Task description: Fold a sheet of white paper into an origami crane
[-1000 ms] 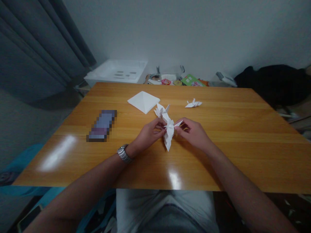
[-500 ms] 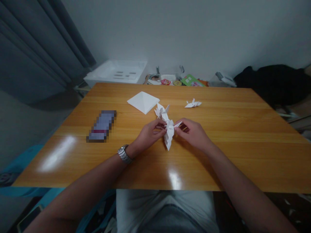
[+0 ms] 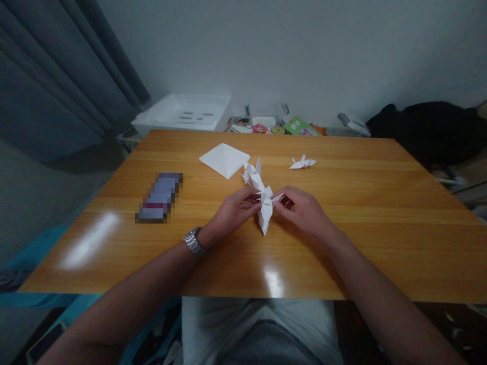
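A white folded-paper figure (image 3: 267, 208), with several pointed flaps, is held between my two hands above the middle of the table. My left hand (image 3: 240, 207) pinches its left side, fingertips partly hidden behind the paper. On the other side, my right hand (image 3: 300, 207) grips a thin point of the figure between thumb and fingers. Just beyond it, another white folded piece (image 3: 251, 175) with upright points shows; whether the two are joined I cannot tell. Farther off to the right lies a small origami crane (image 3: 303, 162), apart from both hands.
A creased sheet of white paper (image 3: 224, 159) lies at the back left of the wooden table (image 3: 361, 243). A phone (image 3: 160, 197) with a blurred-out screen rests on the left. Past the far edge are a white plastic tray (image 3: 182, 114) and a green packet (image 3: 302, 125).
The held paper figure has turned slightly between my fingers, and the flap behind it now points more upright. My hands have hardly shifted.
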{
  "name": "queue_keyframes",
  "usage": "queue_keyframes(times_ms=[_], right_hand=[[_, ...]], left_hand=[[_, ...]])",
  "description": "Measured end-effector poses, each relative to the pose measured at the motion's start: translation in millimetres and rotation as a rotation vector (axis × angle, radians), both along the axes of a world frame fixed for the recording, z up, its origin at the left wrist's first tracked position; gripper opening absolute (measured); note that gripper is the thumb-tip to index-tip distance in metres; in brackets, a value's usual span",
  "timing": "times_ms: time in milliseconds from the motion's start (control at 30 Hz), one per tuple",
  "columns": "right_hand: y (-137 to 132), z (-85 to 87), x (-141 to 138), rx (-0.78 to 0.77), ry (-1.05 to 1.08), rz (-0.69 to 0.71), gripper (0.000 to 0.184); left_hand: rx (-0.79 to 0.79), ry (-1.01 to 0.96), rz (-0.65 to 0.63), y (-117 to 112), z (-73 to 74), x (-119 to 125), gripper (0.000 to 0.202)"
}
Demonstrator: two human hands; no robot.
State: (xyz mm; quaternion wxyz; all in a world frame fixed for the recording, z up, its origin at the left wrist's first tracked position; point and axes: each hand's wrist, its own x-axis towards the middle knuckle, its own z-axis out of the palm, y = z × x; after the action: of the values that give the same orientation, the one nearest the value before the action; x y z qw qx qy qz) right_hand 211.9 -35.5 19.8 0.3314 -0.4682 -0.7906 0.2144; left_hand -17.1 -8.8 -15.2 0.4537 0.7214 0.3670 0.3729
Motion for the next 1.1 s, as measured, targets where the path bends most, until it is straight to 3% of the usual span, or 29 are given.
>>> queue_keyframes(times_ms=[233, 567, 1100], right_hand=[[-2, 1.2, -1, -0.044, 0.012, 0.009, 0.01], [-1, 0.6, 0, -0.049, 0.009, 0.015, 0.012], [-1, -0.7, -1, 0.013, 0.004, 0.054, 0.01]], left_hand=[[0.106, 0.081, -0.011, 1, 4.6, -5, 0.024], [0.056, 0.109, -0.047, 0, 10.8, -6, 0.019], [0.016, 0.053, -0.011, -7, 11.1, 0, 0.034]])
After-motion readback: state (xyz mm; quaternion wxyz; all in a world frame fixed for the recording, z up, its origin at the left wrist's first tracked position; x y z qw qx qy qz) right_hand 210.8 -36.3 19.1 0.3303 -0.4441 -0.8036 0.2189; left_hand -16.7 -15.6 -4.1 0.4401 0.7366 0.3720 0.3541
